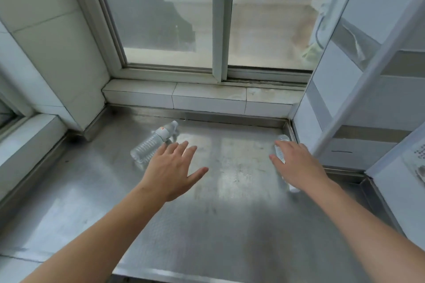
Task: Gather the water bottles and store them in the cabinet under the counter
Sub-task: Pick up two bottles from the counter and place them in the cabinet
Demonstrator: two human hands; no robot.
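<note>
Spanning the view, the steel counter (230,225) bears two lying bottles. Left hand (171,171), fingers spread, hovers beside the left bottle (153,141) at eleven o'clock. Right hand (296,163) lies over the right bottle (281,149) at two o'clock; finger state unclear.

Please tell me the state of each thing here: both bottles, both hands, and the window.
Left bottle: lying on its side, capped, untouched.
Right bottle: lying down, partly under the right hand.
Left hand: open, fingers spread, beside the left bottle.
Right hand: reaching over the right bottle, grip unclear.
Window: closed.
</note>
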